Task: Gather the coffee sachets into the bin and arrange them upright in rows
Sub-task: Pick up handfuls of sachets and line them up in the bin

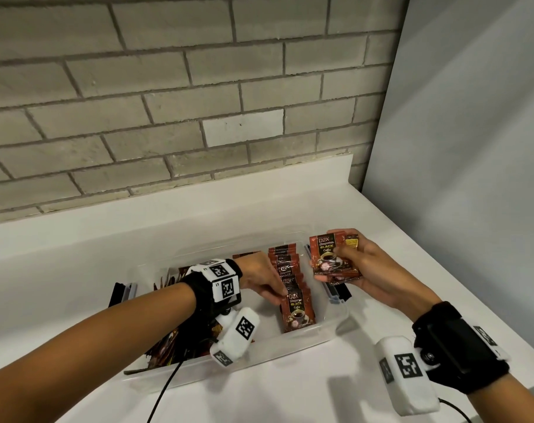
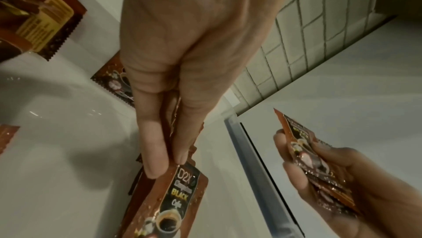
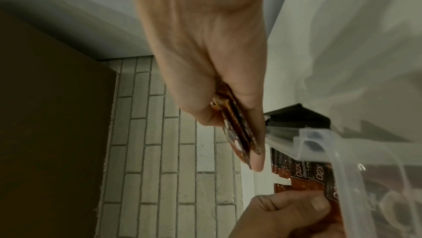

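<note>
A clear plastic bin (image 1: 326, 334) stands on the white counter. Inside it, a row of red-brown coffee sachets (image 1: 285, 264) stands upright along the right side. My left hand (image 1: 264, 285) reaches into the bin and pinches the top of the nearest sachet (image 1: 297, 312) of that row between thumb and fingers (image 2: 157, 153). My right hand (image 1: 351, 264) hovers above the bin's right end and grips a small stack of sachets (image 1: 331, 257), seen edge-on in the right wrist view as a stack (image 3: 237, 133). Loose sachets (image 1: 168, 346) lie jumbled in the bin's left part, partly hidden by my left forearm.
Black clip handles sit at the bin's left end (image 1: 119, 293) and right end (image 1: 338, 293). A grey brick wall (image 1: 168, 102) rises behind the counter, and a pale panel (image 1: 473, 148) closes the right side. Bare white counter (image 1: 290, 392) lies in front of the bin.
</note>
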The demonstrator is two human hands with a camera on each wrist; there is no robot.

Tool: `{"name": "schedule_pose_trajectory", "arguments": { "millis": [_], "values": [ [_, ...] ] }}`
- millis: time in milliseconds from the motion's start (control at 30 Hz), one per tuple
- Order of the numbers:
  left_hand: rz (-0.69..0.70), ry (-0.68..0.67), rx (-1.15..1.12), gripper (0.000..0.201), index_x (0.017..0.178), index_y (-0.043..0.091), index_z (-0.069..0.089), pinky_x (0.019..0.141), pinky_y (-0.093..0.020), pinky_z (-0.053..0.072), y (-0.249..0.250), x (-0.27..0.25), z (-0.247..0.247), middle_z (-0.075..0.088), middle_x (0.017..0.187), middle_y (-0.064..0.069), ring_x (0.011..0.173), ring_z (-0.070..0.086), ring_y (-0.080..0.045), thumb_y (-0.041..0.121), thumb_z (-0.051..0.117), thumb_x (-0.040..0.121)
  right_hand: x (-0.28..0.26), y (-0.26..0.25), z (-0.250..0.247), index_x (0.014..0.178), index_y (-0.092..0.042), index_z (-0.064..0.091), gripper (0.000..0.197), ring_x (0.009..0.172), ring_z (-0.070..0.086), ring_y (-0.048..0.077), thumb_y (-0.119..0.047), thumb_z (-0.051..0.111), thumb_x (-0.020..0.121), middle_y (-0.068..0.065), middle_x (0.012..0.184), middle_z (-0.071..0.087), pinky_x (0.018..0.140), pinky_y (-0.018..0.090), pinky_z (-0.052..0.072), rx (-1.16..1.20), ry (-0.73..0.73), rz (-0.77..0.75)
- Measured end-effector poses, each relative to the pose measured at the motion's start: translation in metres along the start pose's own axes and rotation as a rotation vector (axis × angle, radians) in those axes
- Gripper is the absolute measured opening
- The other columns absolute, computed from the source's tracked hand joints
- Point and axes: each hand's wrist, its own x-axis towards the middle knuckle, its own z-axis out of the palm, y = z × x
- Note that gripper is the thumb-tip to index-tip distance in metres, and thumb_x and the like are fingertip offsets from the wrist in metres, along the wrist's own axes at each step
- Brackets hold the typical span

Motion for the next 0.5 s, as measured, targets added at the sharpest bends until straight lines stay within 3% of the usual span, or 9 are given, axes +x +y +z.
{"name": "schedule_pose_trajectory", "arguments": {
  "millis": [200,333,400,500],
  "values": [
    [-0.006,-0.004,0.058,0.021,0.101,-0.009,0.066,0.068,-0.019,0.058,0.003,0.003,0.005,0.07,0.084,-0.013,0.067,0.068,-0.015,0.0,0.07,0.083,-0.002,0.005,0.002,0.11,-0.013,0.053,0.02,0.096,0.069,0.038,0.0,0.052,0.095,0.02,0.112,0.068,0.071,0.042,0.061,0.033,-0.018,0.024],
    [0.124,0.033,0.186,0.029,0.107,-0.003,0.069,0.066,-0.019,0.058,0.005,0.001,-0.003,0.07,0.082,-0.011,0.055,0.063,-0.007,0.014,0.073,0.083,-0.002,0.006,0.003,0.117,-0.012,0.053,0.03,0.091,0.071,0.03,0.002,0.059,0.09,0.014,0.105,0.071,0.062,0.034,0.06,-0.02,-0.001,-0.01],
    [0.199,0.02,0.186,0.028,0.107,0.002,0.071,0.067,-0.017,0.056,0.007,-0.003,-0.007,0.071,0.089,-0.01,0.065,0.063,-0.008,0.019,0.072,0.084,-0.001,0.007,0.005,0.118,-0.01,0.053,0.033,0.088,0.072,0.028,0.003,0.06,0.089,0.011,0.1,0.072,0.062,0.035,0.06,-0.027,0.001,-0.022],
    [0.27,-0.08,0.049,0.029,0.113,0.005,0.066,0.074,-0.018,0.054,0.01,-0.011,-0.009,0.07,0.095,-0.002,0.08,0.064,-0.009,0.013,0.069,0.085,0.0,0.009,0.008,0.118,-0.009,0.053,0.037,0.085,0.072,0.026,0.005,0.063,0.085,0.01,0.099,0.072,0.066,0.04,0.061,-0.028,0.003,-0.031]
  ]
}}
